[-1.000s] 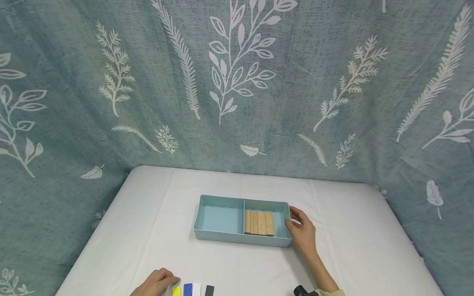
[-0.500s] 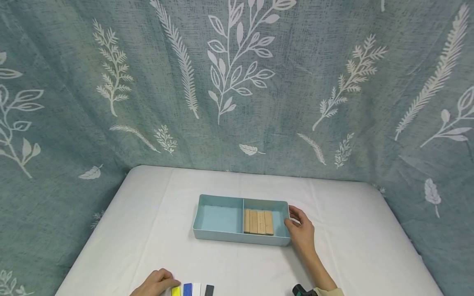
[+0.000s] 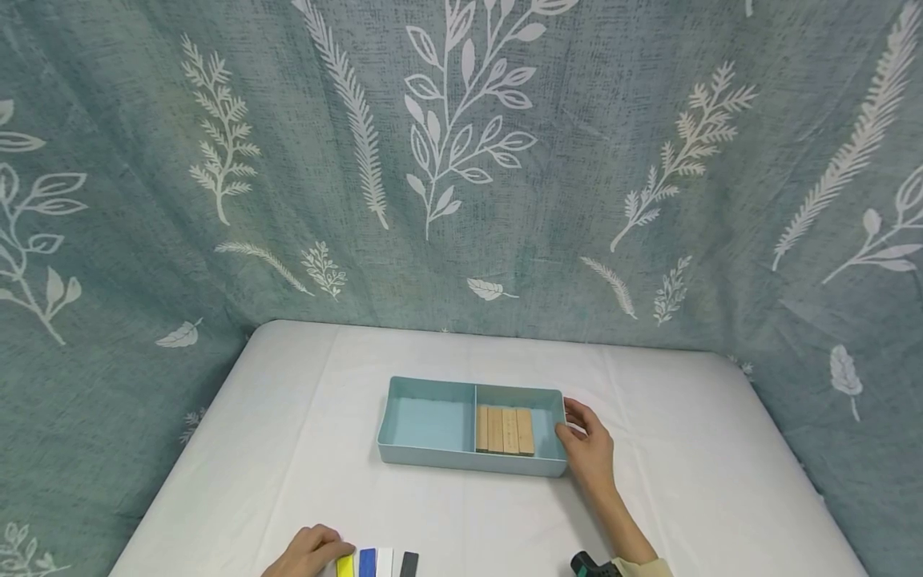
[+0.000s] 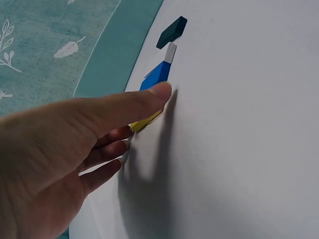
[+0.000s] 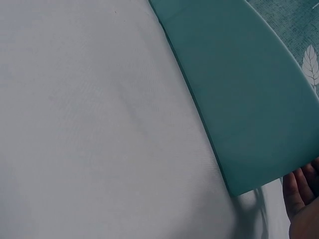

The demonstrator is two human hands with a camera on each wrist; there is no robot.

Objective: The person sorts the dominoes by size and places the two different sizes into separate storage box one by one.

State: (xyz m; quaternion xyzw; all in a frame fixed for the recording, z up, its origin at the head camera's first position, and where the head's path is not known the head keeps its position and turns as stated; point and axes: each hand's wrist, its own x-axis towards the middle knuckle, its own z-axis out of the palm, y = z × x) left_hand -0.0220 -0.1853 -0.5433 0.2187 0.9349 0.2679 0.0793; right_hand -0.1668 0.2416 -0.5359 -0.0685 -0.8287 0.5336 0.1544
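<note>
- right hand [image 3: 587, 449]: at the right end wall of the tray [image 3: 433, 457], thumb and fingers curled round that wall, gripping it.
- tray: light blue, two compartments, sits near the middle of the counter [image 3: 685, 449]. left compartment shows only its bare floor.
- wood blocks [image 3: 505, 431]: four, side by side, flat in the right compartment, against the divider.
- left hand [image 3: 310, 553]: at the near edge of the counter, well apart from the tray. fingers lie on the yellow block [image 3: 345, 566]; in the left wrist view the thumb [image 4: 149, 97] sits over it and the fingers below curl in. whether it pinches the block or only rests on it: cannot tell.
- row of blocks beside the left hand, left to right: yellow, blue block [image 3: 368, 562], white block [image 3: 384, 562], dark block [image 3: 409, 564], close together.
- backdrop: teal curtain [image 3: 461, 160] with white leaf print behind the counter.
</note>
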